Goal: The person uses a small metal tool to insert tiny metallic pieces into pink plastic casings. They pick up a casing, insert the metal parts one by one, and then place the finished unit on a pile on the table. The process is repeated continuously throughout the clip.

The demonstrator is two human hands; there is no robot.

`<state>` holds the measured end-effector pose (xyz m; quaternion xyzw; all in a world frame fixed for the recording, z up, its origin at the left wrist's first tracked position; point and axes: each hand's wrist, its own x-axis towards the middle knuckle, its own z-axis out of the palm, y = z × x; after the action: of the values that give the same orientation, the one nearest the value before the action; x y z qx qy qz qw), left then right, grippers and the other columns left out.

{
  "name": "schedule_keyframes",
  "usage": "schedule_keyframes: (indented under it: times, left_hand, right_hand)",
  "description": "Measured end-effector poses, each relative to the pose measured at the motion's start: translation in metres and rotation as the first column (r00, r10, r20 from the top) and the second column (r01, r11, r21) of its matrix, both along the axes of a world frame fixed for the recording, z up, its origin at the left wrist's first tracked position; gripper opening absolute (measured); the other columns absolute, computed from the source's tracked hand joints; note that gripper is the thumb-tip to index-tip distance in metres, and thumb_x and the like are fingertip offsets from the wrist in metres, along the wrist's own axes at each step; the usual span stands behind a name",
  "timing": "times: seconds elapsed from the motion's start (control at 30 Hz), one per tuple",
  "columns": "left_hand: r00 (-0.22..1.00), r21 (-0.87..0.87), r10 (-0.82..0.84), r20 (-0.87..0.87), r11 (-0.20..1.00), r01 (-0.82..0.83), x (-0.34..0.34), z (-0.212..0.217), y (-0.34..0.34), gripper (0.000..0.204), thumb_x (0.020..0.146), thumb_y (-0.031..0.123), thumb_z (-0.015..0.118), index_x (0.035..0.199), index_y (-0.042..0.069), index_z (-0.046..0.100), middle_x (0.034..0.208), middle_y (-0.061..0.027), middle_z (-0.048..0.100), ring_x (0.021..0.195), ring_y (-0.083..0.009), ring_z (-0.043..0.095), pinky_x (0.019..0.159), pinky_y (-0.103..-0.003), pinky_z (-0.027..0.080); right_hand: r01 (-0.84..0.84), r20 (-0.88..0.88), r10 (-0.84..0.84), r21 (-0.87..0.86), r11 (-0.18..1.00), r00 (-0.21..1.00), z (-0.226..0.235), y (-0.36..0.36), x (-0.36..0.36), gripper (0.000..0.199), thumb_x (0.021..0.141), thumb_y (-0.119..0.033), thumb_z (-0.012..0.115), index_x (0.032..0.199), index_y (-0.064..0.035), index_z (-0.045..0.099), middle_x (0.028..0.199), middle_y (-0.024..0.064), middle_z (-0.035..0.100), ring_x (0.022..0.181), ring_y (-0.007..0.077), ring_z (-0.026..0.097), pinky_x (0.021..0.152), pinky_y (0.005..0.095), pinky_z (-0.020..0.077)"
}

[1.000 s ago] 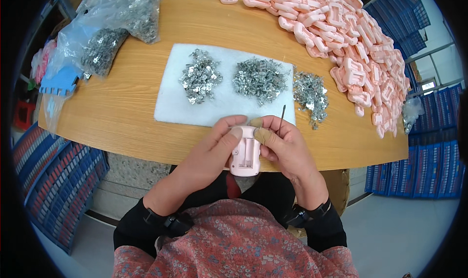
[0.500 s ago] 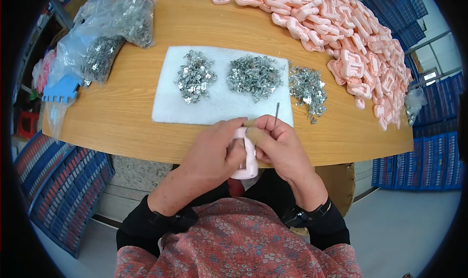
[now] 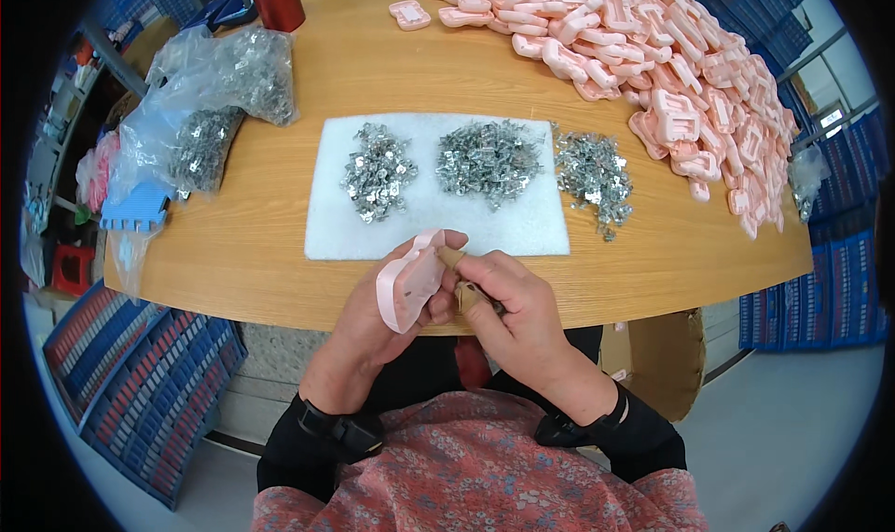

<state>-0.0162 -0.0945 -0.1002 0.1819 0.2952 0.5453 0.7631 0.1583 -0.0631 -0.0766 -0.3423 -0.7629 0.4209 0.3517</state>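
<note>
My left hand (image 3: pixel 356 331) is closed round a pale pink plastic housing (image 3: pixel 413 285), held tilted above the table's front edge. Tan covers wrap the thumb and a fingertip of my right hand (image 3: pixel 522 317). Those fingers are bent close against the housing's right side, and what they pinch is too small or hidden to name. Just beyond my hands lies a white foam sheet (image 3: pixel 429 234) bearing two heaps of small silvery metal clips, a left heap (image 3: pixel 378 173) and a right heap (image 3: pixel 489 164).
A third heap of metal clips (image 3: pixel 595 182) sits at the sheet's right edge. Pink housings (image 3: pixel 690 112) are piled at the far right. Clear bags of metal parts (image 3: pixel 252 75), a blue foam piece (image 3: pixel 135 213) and a red cylinder (image 3: pixel 277 2) stand at the left.
The housing has turned from facing up to standing tilted in my left hand and shifted left. The thin metal rod that stuck up from my right hand no longer shows there.
</note>
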Motion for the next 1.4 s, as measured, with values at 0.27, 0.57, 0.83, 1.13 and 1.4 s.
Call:
schedule_keyframes:
  times: [0.27,0.57,0.83,1.13,1.4]
  left_hand:
    - [0.999,-0.072,0.037,-0.015,0.997,-0.038,0.008,0.001,0.003,0.044,0.102,0.031,0.049,0.136,0.003,0.049,0.090,-0.0037,0.062,0.079,-0.0123,0.061,0.063,-0.024,0.049]
    - [0.943,0.003,-0.065,0.326,0.998,0.068,0.006,-0.008,0.003,0.046,0.102,0.030,0.048,0.138,0.001,0.047,0.111,-0.0082,0.063,0.080,-0.0166,0.061,0.067,-0.029,0.049]
    - [0.969,0.056,-0.039,0.245,0.998,0.027,0.018,-0.005,-0.006,0.052,0.100,0.028,0.052,0.145,0.007,0.037,0.115,-0.0066,0.059,0.088,-0.0163,0.059,0.073,-0.030,0.047]
    - [0.979,0.078,-0.044,0.197,0.997,0.029,0.016,-0.008,-0.008,0.048,0.101,0.028,0.051,0.144,0.009,0.039,0.109,-0.0079,0.059,0.088,-0.0186,0.059,0.072,-0.031,0.047]
    - [0.957,0.033,-0.026,0.291,0.999,0.017,0.017,-0.013,-0.010,0.044,0.105,0.032,0.040,0.141,0.007,0.043,0.101,-0.0111,0.058,0.082,-0.0239,0.057,0.069,-0.034,0.045]
  right_hand:
    - [-0.101,0.081,0.079,0.321,0.941,0.994,0.005,-0.011,-0.004,0.040,0.075,0.002,0.066,0.114,-0.0043,0.066,0.091,0.0135,0.062,0.078,0.0320,0.063,0.067,0.0351,0.0535]
    - [0.153,-0.055,-0.159,-0.106,0.983,0.986,0.014,0.001,0.009,0.029,0.085,-0.011,0.074,0.105,-0.0014,0.055,0.073,0.0053,0.052,0.060,0.0120,0.051,0.053,0.0275,0.0430]
    - [0.177,-0.044,-0.181,-0.094,0.980,0.982,0.000,0.006,0.001,0.034,0.084,-0.013,0.078,0.107,-0.0010,0.056,0.076,-0.0007,0.050,0.063,0.0054,0.047,0.052,0.0225,0.0401]
    - [0.144,0.026,-0.150,0.159,0.977,0.988,-0.001,0.009,0.003,0.018,0.083,-0.004,0.068,0.098,0.0010,0.059,0.079,0.0109,0.056,0.064,0.0187,0.058,0.058,0.0308,0.0481]
    - [-0.002,-0.207,-0.118,-0.501,0.865,0.971,-0.004,0.013,0.008,0.008,0.091,-0.005,0.064,0.090,0.0002,0.058,0.071,-0.0032,0.055,0.067,0.0026,0.048,0.059,0.0228,0.0429]
